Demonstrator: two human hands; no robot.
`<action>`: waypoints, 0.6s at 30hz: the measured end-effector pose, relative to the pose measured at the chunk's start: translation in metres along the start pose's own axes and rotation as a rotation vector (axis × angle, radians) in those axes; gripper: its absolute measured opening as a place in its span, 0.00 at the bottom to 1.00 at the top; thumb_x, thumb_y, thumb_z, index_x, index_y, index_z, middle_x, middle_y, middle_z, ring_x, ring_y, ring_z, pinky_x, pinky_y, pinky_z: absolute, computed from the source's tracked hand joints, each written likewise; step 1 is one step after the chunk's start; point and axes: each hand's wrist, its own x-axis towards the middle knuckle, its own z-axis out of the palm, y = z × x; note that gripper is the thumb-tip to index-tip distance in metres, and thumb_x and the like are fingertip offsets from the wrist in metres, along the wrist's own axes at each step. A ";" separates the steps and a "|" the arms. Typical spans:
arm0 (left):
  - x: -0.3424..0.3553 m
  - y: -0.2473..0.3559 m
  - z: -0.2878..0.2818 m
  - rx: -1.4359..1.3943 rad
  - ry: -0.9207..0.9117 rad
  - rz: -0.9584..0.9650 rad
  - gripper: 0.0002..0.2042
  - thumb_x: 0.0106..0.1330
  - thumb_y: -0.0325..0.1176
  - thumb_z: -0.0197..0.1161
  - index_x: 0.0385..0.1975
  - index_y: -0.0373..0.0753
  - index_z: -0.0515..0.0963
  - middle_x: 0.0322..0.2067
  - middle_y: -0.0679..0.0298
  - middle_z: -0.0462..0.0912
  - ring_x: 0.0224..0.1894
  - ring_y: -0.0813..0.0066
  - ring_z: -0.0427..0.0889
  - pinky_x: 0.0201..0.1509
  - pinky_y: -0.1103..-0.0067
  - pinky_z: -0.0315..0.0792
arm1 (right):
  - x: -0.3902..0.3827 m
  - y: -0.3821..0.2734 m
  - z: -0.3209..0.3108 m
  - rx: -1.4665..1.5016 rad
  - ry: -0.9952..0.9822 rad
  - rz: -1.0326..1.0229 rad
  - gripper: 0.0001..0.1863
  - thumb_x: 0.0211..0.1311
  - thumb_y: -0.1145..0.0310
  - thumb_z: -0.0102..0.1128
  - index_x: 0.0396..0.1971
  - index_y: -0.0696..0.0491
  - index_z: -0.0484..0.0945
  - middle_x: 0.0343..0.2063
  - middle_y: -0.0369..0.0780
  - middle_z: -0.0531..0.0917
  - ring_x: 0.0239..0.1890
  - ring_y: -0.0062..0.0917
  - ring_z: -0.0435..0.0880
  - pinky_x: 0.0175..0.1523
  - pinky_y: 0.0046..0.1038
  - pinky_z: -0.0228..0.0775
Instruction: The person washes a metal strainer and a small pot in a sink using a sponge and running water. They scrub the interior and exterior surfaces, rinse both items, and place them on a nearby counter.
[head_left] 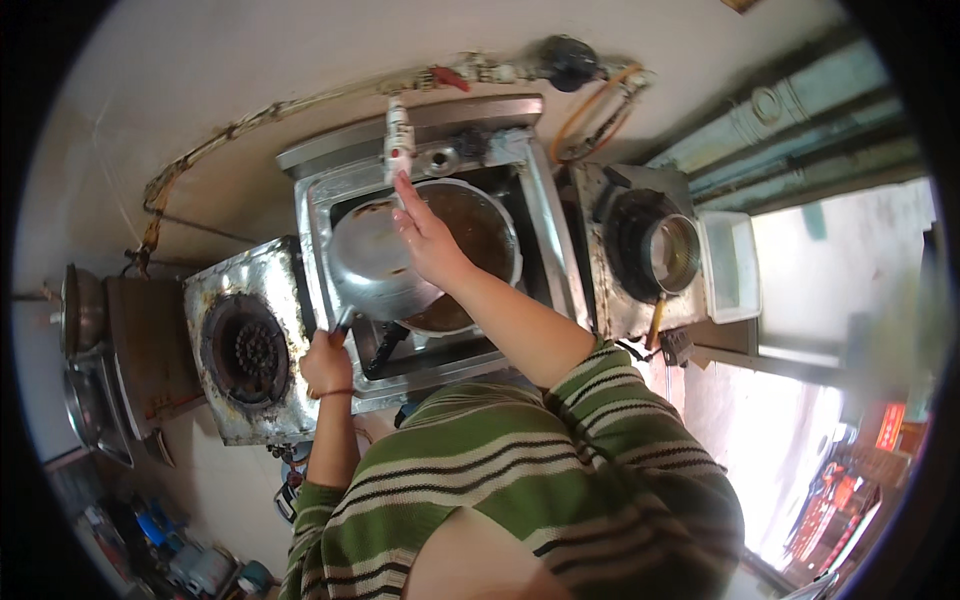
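Note:
My left hand (328, 364) is closed around the handle of a silver metal saucepan (382, 262). The pan is tilted over the sink (578, 290), with what looks like its flat underside facing up. My right hand (432, 242) reaches over the pan, fingers stretched out and holding nothing. Its fingertips come up to the lower end of the white faucet (398, 140); whether they touch it I cannot tell. Under the pan, a large round pot (515, 240) with brownish liquid stands in the sink. A dark object (386, 350) lies at the sink's near left.
On the left stands a rusty burner stove (250, 350). To the right, another stove (640, 312) carries a metal strainer-like bowl (672, 255) with a wooden handle. A white plastic bin (735, 268) sits beyond it. Pipes with a red valve (450, 78) run along the wall.

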 end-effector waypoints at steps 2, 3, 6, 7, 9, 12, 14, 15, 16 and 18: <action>-0.023 -0.016 0.003 -0.102 0.130 -0.015 0.06 0.54 0.37 0.59 0.24 0.42 0.73 0.18 0.55 0.78 0.24 0.49 0.77 0.28 0.60 0.69 | -0.022 -0.005 -0.037 -0.147 0.052 0.027 0.26 0.61 0.69 0.51 0.60 0.54 0.59 0.62 0.46 0.59 0.64 0.36 0.59 0.65 0.29 0.51; -0.034 -0.018 0.001 -0.099 0.135 -0.063 0.06 0.53 0.37 0.60 0.26 0.43 0.75 0.19 0.54 0.79 0.25 0.49 0.78 0.29 0.60 0.70 | -0.037 0.000 -0.064 -0.230 0.078 0.044 0.25 0.59 0.69 0.52 0.58 0.55 0.61 0.61 0.46 0.60 0.63 0.37 0.59 0.65 0.30 0.52; -0.065 0.003 -0.004 -0.081 0.119 -0.209 0.10 0.49 0.36 0.64 0.31 0.44 0.76 0.24 0.53 0.80 0.29 0.50 0.79 0.31 0.62 0.72 | -0.110 0.058 -0.160 -0.423 0.252 0.197 0.20 0.50 0.72 0.57 0.47 0.57 0.71 0.56 0.47 0.67 0.59 0.41 0.63 0.61 0.33 0.58; -0.077 0.015 -0.013 -0.088 0.098 -0.283 0.12 0.48 0.36 0.65 0.32 0.43 0.75 0.27 0.54 0.81 0.30 0.51 0.80 0.34 0.63 0.72 | -0.144 0.074 -0.195 -0.591 0.334 0.218 0.19 0.47 0.74 0.57 0.43 0.57 0.73 0.51 0.48 0.71 0.55 0.42 0.67 0.59 0.34 0.61; -0.095 0.026 -0.014 -0.197 0.036 -0.347 0.13 0.47 0.32 0.64 0.34 0.41 0.74 0.28 0.56 0.81 0.32 0.55 0.80 0.37 0.68 0.72 | -0.213 0.103 -0.265 -0.843 0.512 0.382 0.20 0.41 0.75 0.58 0.41 0.56 0.75 0.44 0.47 0.74 0.49 0.42 0.71 0.54 0.36 0.62; -0.117 0.023 0.009 -0.384 0.031 -0.332 0.13 0.45 0.27 0.62 0.33 0.37 0.72 0.29 0.58 0.80 0.31 0.61 0.79 0.39 0.72 0.72 | -0.315 0.155 -0.354 -0.990 0.696 0.849 0.27 0.41 0.65 0.64 0.46 0.57 0.71 0.43 0.50 0.75 0.49 0.44 0.71 0.55 0.38 0.64; -0.131 0.018 0.018 -0.552 0.041 -0.354 0.13 0.43 0.22 0.62 0.31 0.32 0.71 0.28 0.60 0.78 0.30 0.70 0.78 0.40 0.76 0.71 | -0.338 0.165 -0.374 -0.955 0.617 1.157 0.32 0.42 0.62 0.64 0.51 0.58 0.68 0.41 0.51 0.77 0.45 0.43 0.76 0.50 0.37 0.68; -0.137 0.022 0.019 -0.577 0.035 -0.374 0.13 0.43 0.21 0.62 0.31 0.31 0.71 0.28 0.60 0.78 0.30 0.71 0.77 0.39 0.77 0.71 | -0.353 0.184 -0.384 -0.842 0.643 1.190 0.33 0.43 0.62 0.64 0.51 0.58 0.67 0.37 0.49 0.78 0.40 0.41 0.78 0.47 0.35 0.70; -0.143 0.026 0.021 -0.605 0.030 -0.395 0.13 0.42 0.20 0.62 0.31 0.31 0.71 0.28 0.60 0.78 0.30 0.72 0.77 0.39 0.78 0.71 | -0.369 0.209 -0.395 -0.729 0.667 1.221 0.33 0.44 0.61 0.64 0.52 0.59 0.67 0.33 0.47 0.80 0.35 0.39 0.81 0.43 0.34 0.72; -0.147 0.011 0.053 -0.632 0.096 -0.317 0.12 0.43 0.22 0.63 0.29 0.34 0.71 0.19 0.63 0.74 0.13 0.78 0.69 0.13 0.80 0.63 | -0.399 0.270 -0.428 -0.565 0.741 1.222 0.32 0.45 0.60 0.64 0.50 0.60 0.68 0.29 0.44 0.80 0.30 0.37 0.81 0.40 0.33 0.73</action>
